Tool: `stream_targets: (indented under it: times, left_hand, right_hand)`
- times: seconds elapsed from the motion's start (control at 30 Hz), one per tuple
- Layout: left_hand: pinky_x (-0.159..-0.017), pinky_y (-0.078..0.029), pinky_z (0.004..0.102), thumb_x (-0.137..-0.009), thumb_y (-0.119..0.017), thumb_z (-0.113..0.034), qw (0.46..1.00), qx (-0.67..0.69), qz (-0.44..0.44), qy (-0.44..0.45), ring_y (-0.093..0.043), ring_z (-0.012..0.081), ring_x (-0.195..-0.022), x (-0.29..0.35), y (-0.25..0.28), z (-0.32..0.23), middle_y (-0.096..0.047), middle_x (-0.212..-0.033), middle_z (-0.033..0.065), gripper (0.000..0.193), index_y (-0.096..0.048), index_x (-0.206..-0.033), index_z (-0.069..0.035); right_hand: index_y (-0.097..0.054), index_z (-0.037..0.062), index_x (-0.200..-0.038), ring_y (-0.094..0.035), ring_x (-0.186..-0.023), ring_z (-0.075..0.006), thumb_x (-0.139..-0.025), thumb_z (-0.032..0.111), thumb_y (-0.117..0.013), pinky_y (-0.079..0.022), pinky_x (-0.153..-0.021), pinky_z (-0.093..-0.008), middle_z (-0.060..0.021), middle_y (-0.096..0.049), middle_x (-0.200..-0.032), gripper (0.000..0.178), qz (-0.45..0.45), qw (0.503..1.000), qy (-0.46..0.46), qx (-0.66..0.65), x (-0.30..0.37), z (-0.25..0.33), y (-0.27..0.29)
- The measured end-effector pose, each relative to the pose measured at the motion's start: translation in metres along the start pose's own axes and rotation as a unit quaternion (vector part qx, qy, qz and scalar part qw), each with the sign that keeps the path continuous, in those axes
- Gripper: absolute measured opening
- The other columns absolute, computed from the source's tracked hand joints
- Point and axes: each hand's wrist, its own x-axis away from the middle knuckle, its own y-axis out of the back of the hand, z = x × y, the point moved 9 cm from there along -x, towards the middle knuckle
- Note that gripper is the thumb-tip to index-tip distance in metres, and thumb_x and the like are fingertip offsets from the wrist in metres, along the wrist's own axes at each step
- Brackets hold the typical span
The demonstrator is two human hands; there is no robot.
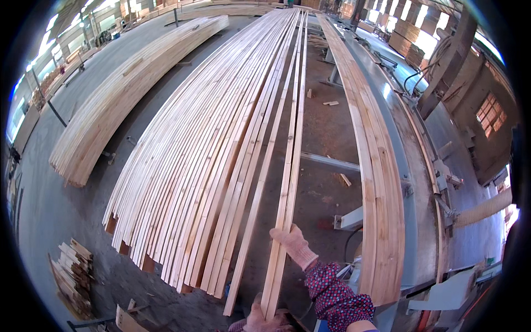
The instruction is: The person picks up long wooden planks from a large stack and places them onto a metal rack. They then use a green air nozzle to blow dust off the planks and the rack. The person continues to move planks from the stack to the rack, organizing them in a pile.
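Handling long strips (270,290) seems the step in hand: left hand (259,320) and right hand (296,245) each have their grip around them toward the near end, between the wide stack (191,166) and the boards (381,227) at right, and moving them next would call for even support.

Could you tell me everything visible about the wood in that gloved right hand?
The held wood looks like two long, narrow strips side by side, pale, unpainted and darkly knotted in places. It runs away from the person, its far end too distant to make out. The right hand grips it short of the near end; the left hand touches it by that end.
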Motion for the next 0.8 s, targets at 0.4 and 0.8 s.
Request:
stream_targets:
  times: [0.4, 0.8]
  left_hand:
    - [-0.081, -0.049, 0.0341, -0.073, -0.068, -0.009, 0.995, 0.034, -0.077, 0.045, -0.06, 0.0245, -0.096, 0.053, 0.052, 0.042, -0.058, -0.111, 0.0159, 0.069, -0.036, -0.134, 0.001]
    - [-0.082, -0.05, 0.0323, -0.075, -0.07, -0.006, 0.848, 0.492, -0.193, 0.045, -0.056, 0.0249, -0.108, 0.08, 0.036, 0.048, -0.056, -0.118, 0.0166, 0.078, -0.024, -0.137, 0.001]
  right_hand:
    - [-0.06, -0.0029, -0.1, -0.061, -0.078, -0.0143, -0.077, 0.027, -0.073, -0.051, -0.069, -0.0297, -0.0078, -0.064, -0.086, 0.04, 0.054, 0.996, 0.026, -0.066, 0.029, -0.007, -0.025]
    - [-0.052, 0.0007, -0.121, -0.063, -0.091, -0.0206, -0.081, 0.043, -0.07, -0.055, -0.073, -0.0356, -0.0086, -0.062, -0.103, 0.061, 0.076, 0.989, -0.016, -0.127, -0.016, 0.016, -0.07]
